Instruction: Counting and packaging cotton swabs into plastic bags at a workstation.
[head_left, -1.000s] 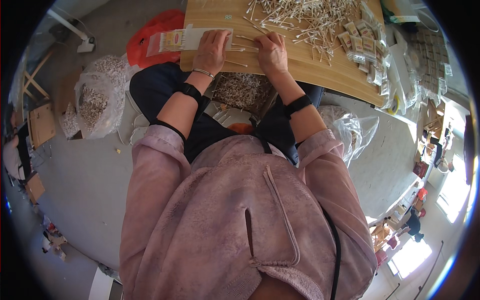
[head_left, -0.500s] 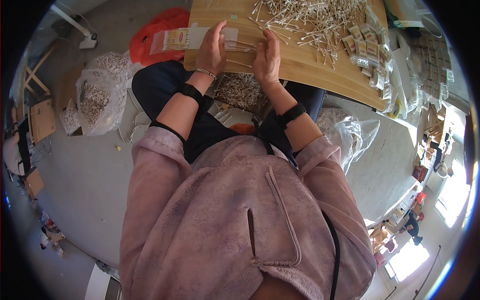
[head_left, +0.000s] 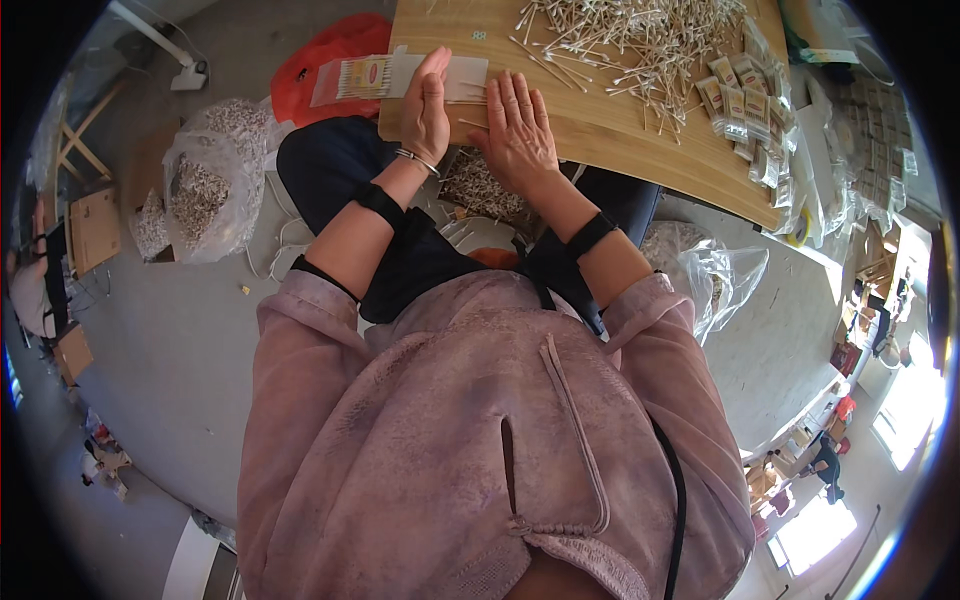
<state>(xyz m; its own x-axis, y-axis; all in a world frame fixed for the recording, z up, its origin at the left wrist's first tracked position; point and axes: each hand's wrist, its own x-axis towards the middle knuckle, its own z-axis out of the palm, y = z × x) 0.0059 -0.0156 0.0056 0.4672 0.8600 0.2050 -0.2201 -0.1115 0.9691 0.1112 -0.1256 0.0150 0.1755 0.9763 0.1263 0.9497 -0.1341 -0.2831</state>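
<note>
Near the worktop's point(head_left: 610, 138) front left corner, the left hand point(head_left: 427, 112) stands on its side, fingers straight; the right hand point(head_left: 518, 128) is flat, palm down. Loose cotton swabs point(head_left: 472, 124) lie between them; whether either grips any, I cannot tell. A swab packet point(head_left: 363, 77) passes the left edge.

The wood-grain bench point(head_left: 615, 140) carries a loose heap of cotton swabs point(head_left: 650, 45) at its far side, small labelled swab packets point(head_left: 740, 105) to the right, and a white strip point(head_left: 466, 76) near the left edge.
</note>
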